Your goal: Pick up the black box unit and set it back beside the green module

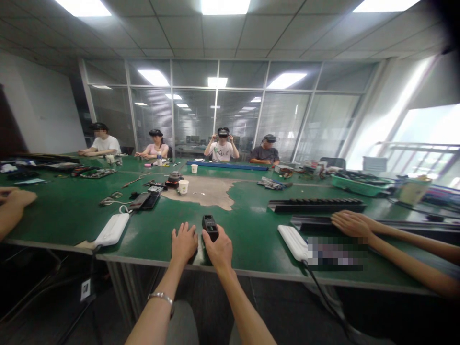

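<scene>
My right hand (220, 247) is wrapped round a black box-shaped device (210, 226) with small slots in its top face, holding it upright near the front edge of the green table (151, 239). What kind of device it is cannot be made out. Just to the left, my left hand (184, 243) lies palm down on the tabletop, fingers stretched out and holding nothing. A silver bracelet circles that wrist. A small gap separates the left hand from the device.
White power banks (113, 229) lie to both sides, with cables hanging over the edge. Paper cups (183, 186) stand on a brown patch ahead. Black metal channels (316, 205) and a co-worker's hands (350, 224) are at right. Several people sit across the table.
</scene>
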{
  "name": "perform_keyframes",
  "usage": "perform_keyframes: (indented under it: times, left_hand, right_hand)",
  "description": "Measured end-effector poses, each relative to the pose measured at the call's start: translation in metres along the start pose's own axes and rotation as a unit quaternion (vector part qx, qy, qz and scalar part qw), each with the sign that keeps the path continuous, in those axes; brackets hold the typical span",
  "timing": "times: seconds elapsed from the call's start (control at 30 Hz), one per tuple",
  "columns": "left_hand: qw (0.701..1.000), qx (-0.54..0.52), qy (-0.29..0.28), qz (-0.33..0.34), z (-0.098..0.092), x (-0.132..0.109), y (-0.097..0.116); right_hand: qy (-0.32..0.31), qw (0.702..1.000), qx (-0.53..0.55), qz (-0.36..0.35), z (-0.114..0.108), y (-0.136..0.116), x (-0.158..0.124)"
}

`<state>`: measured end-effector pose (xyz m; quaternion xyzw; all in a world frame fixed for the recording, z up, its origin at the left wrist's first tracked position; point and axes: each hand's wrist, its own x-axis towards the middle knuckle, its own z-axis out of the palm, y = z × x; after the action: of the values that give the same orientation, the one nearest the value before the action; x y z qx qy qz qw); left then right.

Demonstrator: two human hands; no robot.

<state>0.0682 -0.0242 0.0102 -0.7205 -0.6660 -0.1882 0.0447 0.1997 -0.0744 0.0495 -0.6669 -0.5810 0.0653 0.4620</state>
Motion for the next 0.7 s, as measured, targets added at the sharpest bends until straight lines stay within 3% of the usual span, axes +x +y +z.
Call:
perform_keyframes:
  times: [0.33, 0.7]
  left_hand:
    - [1.0, 0.002, -0.002, 0.001, 0.0, 0.0, 0.0]
    - [1.0, 0.006, -0.015, -0.006, -0.005, 0.0, 0.002]
  right_hand:
    - [-0.016, 0.997, -0.073, 0.017, 0.005, 0.007, -0.007]
    - [0.024, 0.997, -0.065, -0.016, 0.017, 0.023, -0.02]
